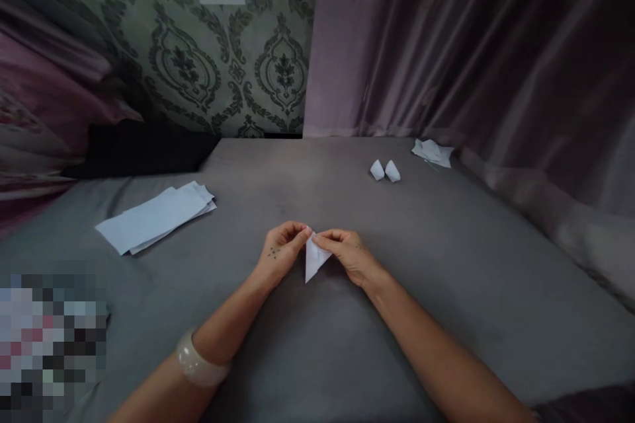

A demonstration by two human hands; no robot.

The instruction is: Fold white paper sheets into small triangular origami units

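Note:
Between my two hands hangs a small piece of folded white paper (315, 260), triangular, its pointed end facing down toward me. My left hand (284, 252) pinches its top left corner between thumb and fingers. On the other side, my right hand (350, 251) is closed on the upper right part, thumb lying over the paper. The fingertips of both hands nearly meet at the top edge. Curled fingers hide some of the folds.
A grey sheet (297, 185) covers the surface. Flat white paper strips (156, 218) lie at left, two folded paper shapes (385, 171) stand at the back right, and paper scraps (432, 153) lie beyond them. Black cloth (149, 149) sits back left; curtains (476, 46) hang right.

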